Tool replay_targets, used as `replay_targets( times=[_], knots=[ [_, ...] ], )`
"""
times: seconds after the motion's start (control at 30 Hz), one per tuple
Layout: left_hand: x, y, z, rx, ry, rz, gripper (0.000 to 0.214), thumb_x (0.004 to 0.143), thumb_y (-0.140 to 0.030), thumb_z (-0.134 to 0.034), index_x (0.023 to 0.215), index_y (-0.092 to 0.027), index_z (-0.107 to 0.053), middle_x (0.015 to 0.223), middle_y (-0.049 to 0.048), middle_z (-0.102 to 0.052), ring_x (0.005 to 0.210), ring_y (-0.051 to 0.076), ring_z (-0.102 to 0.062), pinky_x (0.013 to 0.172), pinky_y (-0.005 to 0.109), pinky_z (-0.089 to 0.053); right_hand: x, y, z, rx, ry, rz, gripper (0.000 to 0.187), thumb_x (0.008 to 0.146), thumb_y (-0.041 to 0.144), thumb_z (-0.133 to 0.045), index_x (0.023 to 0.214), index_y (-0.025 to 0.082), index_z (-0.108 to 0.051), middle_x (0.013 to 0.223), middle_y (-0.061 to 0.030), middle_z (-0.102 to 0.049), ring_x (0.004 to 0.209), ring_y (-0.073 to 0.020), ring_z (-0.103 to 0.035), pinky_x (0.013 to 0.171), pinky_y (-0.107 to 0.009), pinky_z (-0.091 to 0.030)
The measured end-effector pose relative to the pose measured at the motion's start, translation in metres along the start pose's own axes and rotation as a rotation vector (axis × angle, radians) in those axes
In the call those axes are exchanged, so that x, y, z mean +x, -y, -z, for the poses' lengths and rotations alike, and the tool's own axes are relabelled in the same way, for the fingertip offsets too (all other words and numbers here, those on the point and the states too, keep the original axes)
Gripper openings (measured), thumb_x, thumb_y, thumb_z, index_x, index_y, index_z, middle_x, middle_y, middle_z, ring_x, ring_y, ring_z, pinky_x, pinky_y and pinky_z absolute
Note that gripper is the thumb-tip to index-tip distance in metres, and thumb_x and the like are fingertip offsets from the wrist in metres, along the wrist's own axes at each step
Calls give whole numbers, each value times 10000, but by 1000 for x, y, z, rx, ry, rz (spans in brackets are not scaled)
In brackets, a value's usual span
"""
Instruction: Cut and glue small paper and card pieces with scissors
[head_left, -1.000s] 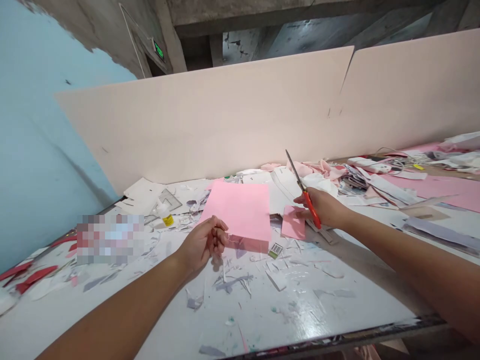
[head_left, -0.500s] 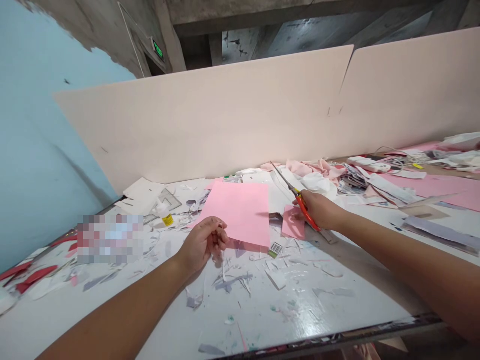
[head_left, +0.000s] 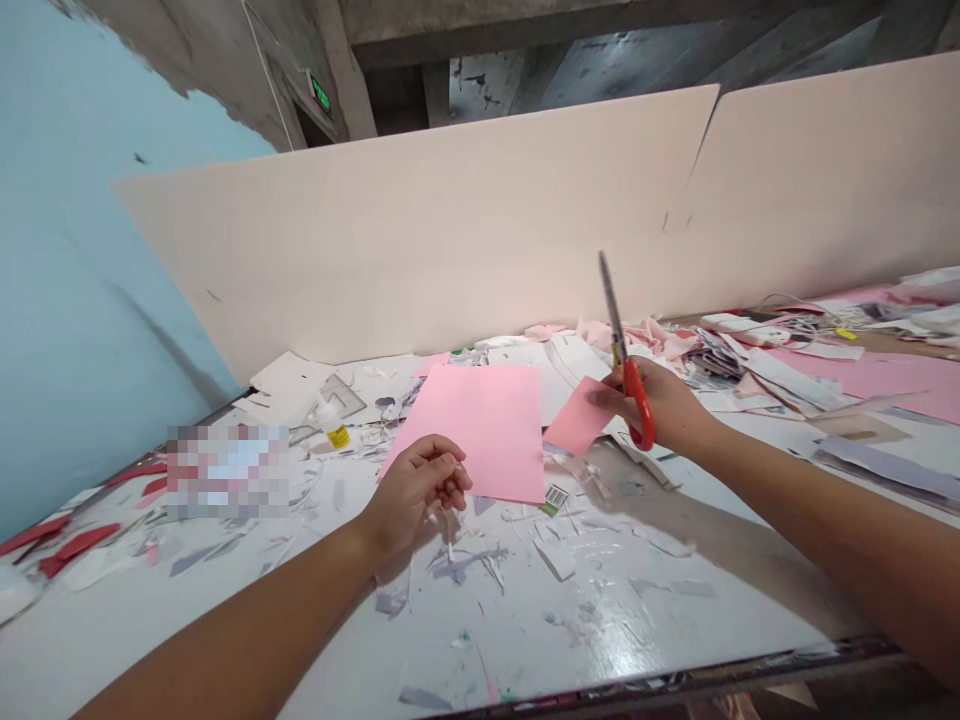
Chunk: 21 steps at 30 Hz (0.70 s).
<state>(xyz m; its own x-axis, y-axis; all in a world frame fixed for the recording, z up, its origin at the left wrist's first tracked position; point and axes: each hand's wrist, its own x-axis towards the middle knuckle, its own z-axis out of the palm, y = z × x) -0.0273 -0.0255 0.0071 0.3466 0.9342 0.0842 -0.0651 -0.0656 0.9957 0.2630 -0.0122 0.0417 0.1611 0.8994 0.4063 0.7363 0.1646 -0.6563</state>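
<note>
In my right hand [head_left: 664, 400] is a pair of scissors [head_left: 639, 405] with red handles, the blades pointing up and slightly left. Between that hand's thumb and fingers I also grip a small pink paper piece [head_left: 576, 418], tilted up off the table. A large pink paper sheet [head_left: 487, 420] lies flat to the left of it. My left hand [head_left: 420, 490] is at the large sheet's lower left edge, its fingers loosely curled together, and nothing shows in them.
Paper scraps [head_left: 472, 565] litter the white table [head_left: 337, 650]. A small glue bottle [head_left: 334, 425] with a yellow label stands at left, beside a clear set square [head_left: 349, 398]. A pale partition [head_left: 420, 240] runs along the back. Cut papers and a white power strip [head_left: 739, 325] lie at right.
My right hand has lifted the small pink piece off the table and turned the scissors more upright. My left hand has moved slightly to the right, its fingers still curled.
</note>
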Motion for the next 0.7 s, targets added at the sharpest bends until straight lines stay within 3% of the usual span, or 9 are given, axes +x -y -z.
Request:
replay_targets(
  times=[0.07, 0.17, 0.23, 0.33, 0.4, 0.5, 0.6, 0.7],
  knots=[
    [-4, 0, -5, 75, -46, -51, 177, 737, -314, -577, 860, -192, -539, 783, 28, -612, 628, 120, -564, 538, 227, -427, -6, 10, -5, 200, -37, -35, 247, 659, 373, -613, 621, 212, -429, 577, 27, -501, 549, -144, -484, 513, -272, -354],
    [-10, 0, -14, 162, -89, -122, 388, 681, -326, -653, 1028, -238, -502, 1089, 75, -545, 913, 177, -548, 646, 252, -474, -18, 21, -23, 677, -10, -71, 336, 627, 356, -663, 572, 212, -364, 553, 44, -471, 515, -124, -475, 498, -274, -379],
    [-13, 1, -19, 149, -38, -145, 593, 661, -320, -683, 1182, -272, -405, 1249, 106, -437, 1055, 204, -495, 753, 285, -474, -27, 27, -36, 924, 8, -140, 374, 574, 310, -716, 587, 214, -355, 576, 54, -464, 517, -115, -478, 492, -267, -392],
    [-14, 3, -24, 85, 73, -86, 805, 650, -322, -698, 1307, -293, -232, 1328, 146, -343, 1071, 223, -505, 767, 307, -479, -43, 34, -53, 1030, 81, -246, 377, 556, 272, -735, 591, 211, -365, 530, 67, -435, 473, -99, -446, 458, -254, -370],
    [-13, 4, -27, 77, 83, -18, 809, 650, -331, -696, 1306, -273, -225, 1243, 151, -443, 953, 211, -570, 666, 287, -495, -52, 37, -59, 1021, 152, -287, 352, 569, 261, -728, 605, 208, -383, 519, 70, -434, 464, -97, -436, 447, -246, -348],
    [-10, 3, -28, 144, -14, 51, 487, 701, -341, -638, 1117, -177, -445, 875, 82, -614, 697, 159, -605, 565, 266, -489, -58, 37, -63, 987, 236, -302, 324, 595, 247, -713, 622, 207, -393, 524, 73, -428, 481, -92, -424, 452, -234, -325],
    [-6, 2, -27, 169, -93, 82, 232, 726, -337, -594, 841, -147, -528, 648, 26, -588, 554, 124, -565, 515, 264, -489, -56, 35, -62, 926, 225, -283, 294, 612, 221, -701, 635, 208, -408, 554, 74, -439, 509, -90, -429, 478, -233, -336],
    [-4, 1, -25, 78, -84, 121, 203, 722, -335, -589, 786, -157, -516, 579, 3, -573, 479, 98, -513, 499, 283, -495, -50, 32, -58, 943, 216, -239, 268, 622, 193, -683, 638, 208, -416, 611, 55, -515, 532, -103, -480, 513, -254, -381]
  ],
)
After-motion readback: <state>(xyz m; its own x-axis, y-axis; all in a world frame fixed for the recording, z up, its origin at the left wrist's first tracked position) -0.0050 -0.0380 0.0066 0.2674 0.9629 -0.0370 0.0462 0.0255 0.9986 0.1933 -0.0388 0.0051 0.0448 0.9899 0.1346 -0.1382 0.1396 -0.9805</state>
